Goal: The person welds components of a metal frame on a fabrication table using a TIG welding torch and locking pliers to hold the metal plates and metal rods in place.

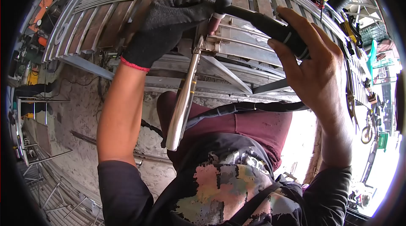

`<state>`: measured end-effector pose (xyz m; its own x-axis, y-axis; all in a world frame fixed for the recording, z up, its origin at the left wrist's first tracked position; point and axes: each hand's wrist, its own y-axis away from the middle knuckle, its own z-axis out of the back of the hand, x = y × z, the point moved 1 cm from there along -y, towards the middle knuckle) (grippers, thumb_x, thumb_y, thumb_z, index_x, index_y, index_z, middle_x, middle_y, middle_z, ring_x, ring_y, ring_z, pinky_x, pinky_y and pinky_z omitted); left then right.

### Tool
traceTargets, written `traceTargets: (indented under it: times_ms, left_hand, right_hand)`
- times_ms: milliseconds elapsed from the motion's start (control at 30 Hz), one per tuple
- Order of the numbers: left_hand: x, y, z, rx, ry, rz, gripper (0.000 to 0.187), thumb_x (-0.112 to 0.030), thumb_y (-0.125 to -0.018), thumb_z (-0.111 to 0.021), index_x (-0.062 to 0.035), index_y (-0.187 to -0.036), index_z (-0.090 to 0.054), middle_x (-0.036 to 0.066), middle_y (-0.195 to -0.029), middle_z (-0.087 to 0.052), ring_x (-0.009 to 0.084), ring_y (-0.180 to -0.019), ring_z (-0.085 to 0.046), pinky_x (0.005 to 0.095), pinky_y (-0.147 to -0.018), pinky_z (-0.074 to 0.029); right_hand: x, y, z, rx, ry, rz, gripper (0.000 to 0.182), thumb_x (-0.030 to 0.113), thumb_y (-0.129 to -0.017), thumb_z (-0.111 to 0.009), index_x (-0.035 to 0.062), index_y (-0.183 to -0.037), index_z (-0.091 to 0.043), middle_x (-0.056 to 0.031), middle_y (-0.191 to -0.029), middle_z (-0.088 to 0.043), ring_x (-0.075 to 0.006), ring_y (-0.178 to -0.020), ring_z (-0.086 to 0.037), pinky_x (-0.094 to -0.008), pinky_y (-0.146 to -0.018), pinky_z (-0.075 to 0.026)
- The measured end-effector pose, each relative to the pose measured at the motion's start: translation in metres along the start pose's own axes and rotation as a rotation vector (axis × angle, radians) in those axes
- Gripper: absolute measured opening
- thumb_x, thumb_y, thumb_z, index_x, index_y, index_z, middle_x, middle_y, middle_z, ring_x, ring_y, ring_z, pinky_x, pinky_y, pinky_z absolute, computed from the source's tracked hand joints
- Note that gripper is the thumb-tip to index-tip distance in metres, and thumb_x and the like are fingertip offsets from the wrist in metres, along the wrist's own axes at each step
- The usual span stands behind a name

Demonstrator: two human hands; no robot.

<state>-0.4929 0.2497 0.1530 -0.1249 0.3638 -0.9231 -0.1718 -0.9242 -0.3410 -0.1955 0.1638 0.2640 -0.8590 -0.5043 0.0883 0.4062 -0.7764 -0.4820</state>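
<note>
A large steel frame (237, 63) of welded bars and flat slats fills the upper middle of the view, and everything else lies around it. Below the frame, a polished metal tube (182, 103) slants down toward the person's lap, its top end meeting the frame's joint. The right hand (315, 67), bare, is closed around the black handle of a welding torch (262, 22), which runs across the frame with its pink nozzle pointed down at that joint. The left hand (167, 25), in a dark glove with a red cuff, rests curled on the frame just left of the nozzle, fingers touching the torch head; whether it grips anything cannot be told.
</note>
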Motion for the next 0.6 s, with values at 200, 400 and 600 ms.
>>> traceTargets:
  times_ms: [200,400,600]
  left_hand:
    - [-0.003,-0.002,-0.001,0.018,0.166,0.02,0.043,0.002,-0.103,-0.079,0.0077,-0.144,-0.067,0.015,-0.121,-0.081,0.022,-0.104,-0.079,0.0325,-0.085,-0.067]
    - [0.008,0.0,0.003,0.035,0.011,-0.091,0.04,-0.002,-0.104,-0.079,0.0039,-0.142,-0.071,0.012,-0.119,-0.081,0.0203,-0.106,-0.078,0.0317,-0.088,-0.064]
    - [0.025,-0.01,0.014,0.096,-0.418,-0.308,0.031,-0.006,-0.106,-0.075,-0.0017,-0.137,-0.076,0.009,-0.121,-0.081,0.0186,-0.113,-0.075,0.033,-0.098,-0.06]
  right_hand:
    - [0.002,0.0,0.0,0.013,0.068,0.007,0.052,0.016,-0.098,-0.09,0.0146,-0.148,-0.074,-0.0149,-0.115,-0.083,-0.0263,-0.103,-0.085,-0.0396,-0.087,-0.067]
    - [0.003,0.0,0.001,0.023,0.074,0.011,0.05,0.016,-0.098,-0.09,0.015,-0.146,-0.075,-0.0128,-0.11,-0.082,-0.0253,-0.096,-0.084,-0.0396,-0.084,-0.067]
    - [-0.001,0.001,-0.002,-0.011,0.044,0.003,0.055,0.018,-0.097,-0.092,0.0171,-0.149,-0.074,-0.0136,-0.115,-0.083,-0.0272,-0.102,-0.085,-0.0413,-0.086,-0.068]
